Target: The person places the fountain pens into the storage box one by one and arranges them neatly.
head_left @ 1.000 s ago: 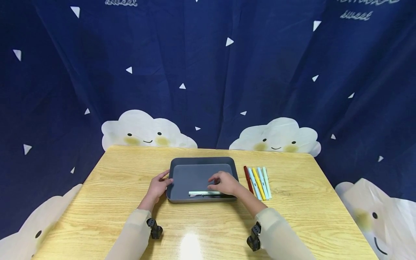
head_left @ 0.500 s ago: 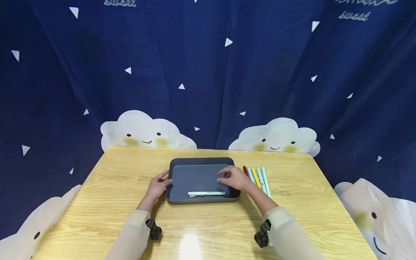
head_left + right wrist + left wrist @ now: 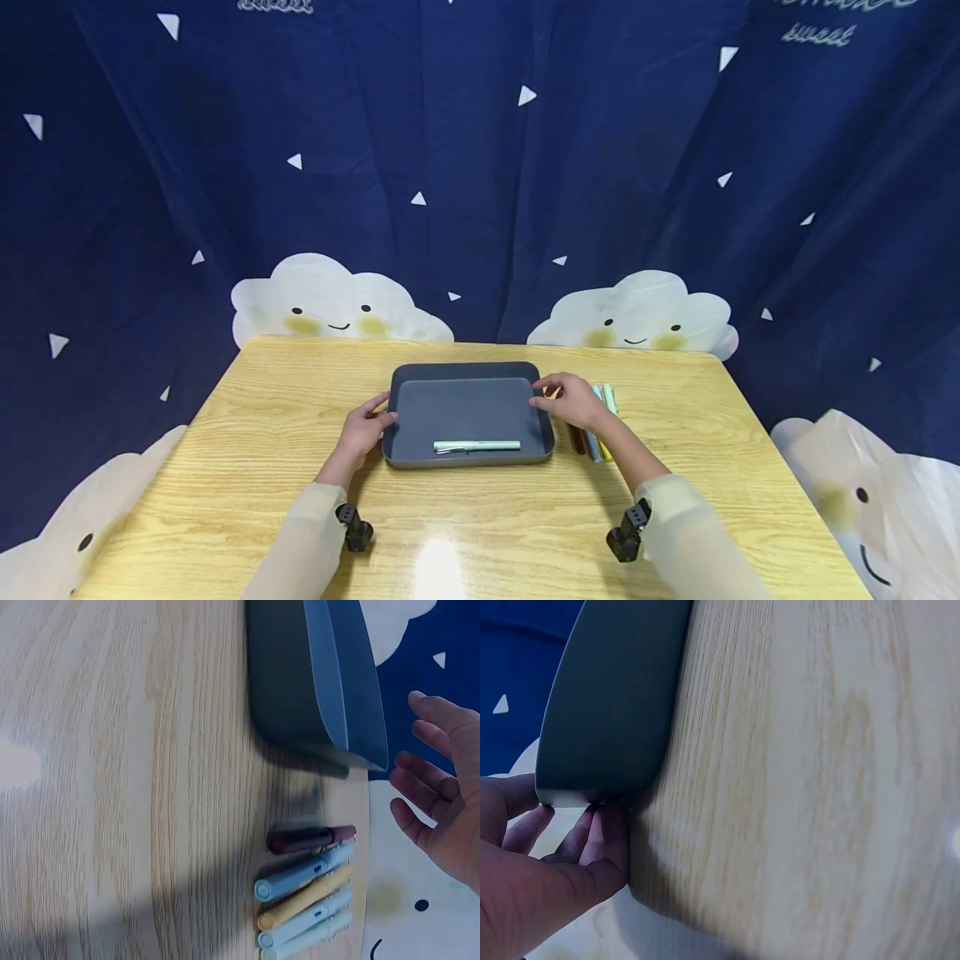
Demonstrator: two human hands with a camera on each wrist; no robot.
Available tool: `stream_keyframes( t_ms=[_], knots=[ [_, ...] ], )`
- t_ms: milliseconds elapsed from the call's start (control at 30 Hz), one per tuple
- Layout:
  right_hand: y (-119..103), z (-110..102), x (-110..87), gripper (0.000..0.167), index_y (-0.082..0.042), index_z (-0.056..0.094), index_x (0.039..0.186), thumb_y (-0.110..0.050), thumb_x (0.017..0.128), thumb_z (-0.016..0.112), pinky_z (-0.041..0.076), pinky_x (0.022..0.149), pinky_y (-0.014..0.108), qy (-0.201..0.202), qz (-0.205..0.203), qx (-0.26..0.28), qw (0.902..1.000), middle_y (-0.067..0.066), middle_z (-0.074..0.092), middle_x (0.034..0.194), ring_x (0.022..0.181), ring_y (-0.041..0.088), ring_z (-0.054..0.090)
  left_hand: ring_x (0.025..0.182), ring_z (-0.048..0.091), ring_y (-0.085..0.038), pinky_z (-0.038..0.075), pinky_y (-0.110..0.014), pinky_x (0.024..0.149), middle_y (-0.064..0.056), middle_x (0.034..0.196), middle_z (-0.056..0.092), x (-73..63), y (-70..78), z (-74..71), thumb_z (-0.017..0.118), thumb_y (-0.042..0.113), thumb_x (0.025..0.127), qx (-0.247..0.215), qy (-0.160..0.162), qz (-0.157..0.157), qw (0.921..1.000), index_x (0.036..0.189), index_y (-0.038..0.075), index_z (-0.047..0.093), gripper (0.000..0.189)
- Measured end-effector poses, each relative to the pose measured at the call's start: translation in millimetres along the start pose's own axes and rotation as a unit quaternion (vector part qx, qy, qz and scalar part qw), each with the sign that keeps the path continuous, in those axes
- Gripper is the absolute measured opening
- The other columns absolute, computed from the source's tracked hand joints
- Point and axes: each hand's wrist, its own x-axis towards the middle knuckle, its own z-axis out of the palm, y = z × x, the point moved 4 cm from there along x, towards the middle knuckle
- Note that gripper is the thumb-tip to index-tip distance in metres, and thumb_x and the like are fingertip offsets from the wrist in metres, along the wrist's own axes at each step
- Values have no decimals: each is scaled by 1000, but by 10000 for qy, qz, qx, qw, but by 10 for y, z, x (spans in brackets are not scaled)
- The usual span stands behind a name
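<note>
Head cam, dark-blue curtain (image 3: 480, 167): white script lettering. Upper L, right at top edge of view: word "sweet" (image 3: 275, 5). Upper R, bit lower: same word, "sweet", slightly slanted, fully in view. Just abv it, another line of script (image 3: 847, 2), cut off by top edge, can't read w/ certainty.

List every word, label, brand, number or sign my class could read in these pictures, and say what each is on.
"sweet": upper right of the blue curtain.
"sweet": top left of the same curtain, right at the picture's edge.
Cut-off word above the right-hand "sweet": unreadable.
Mint pen and row of pens: any lettering is too small or blurred to read.
Grey tray: no text visible.
</note>
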Motion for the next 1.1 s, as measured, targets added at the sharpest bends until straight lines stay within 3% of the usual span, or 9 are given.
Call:
stream_keyframes(
  t_ms=[333, 767, 1100],
  knots=[
    [175, -154, -40, 35, -4, 65, 114, -27, 86, 66, 47, 66, 29, 250, 96, 8, 9996, 10, 61, 97, 80, 18, 56, 115, 53, -36, 54, -37, 83, -29, 129, 48, 23, -19, 0, 54, 10, 93, 6, -1, -2, 10000, 142, 8, 41, 50],
    [372, -365, -155, 38, -4, 62, 119, -28, 89, 63, 47, 64, 29, 373, 506, 35, 9980, 16, 61, 108, 84, 22, 57, 116, 53, -37, 52, -39, 87, -29, 129, 48, 22, -23, -4, 54, 9, 93, 12, 11, -28, 10000, 142, 8, 41, 50],
    [554, -583, -267, 39, -2, 62, 119, -30, 91, 61, 48, 65, 28, 705, 629, 91, 9955, 20, 60, 111, 92, 27, 58, 116, 53, -35, 52, -39, 88, -29, 128, 49, 19, -18, -10, 54, 10, 93, 19, -10, -52, 10000, 142, 8, 41, 50]
  ],
)
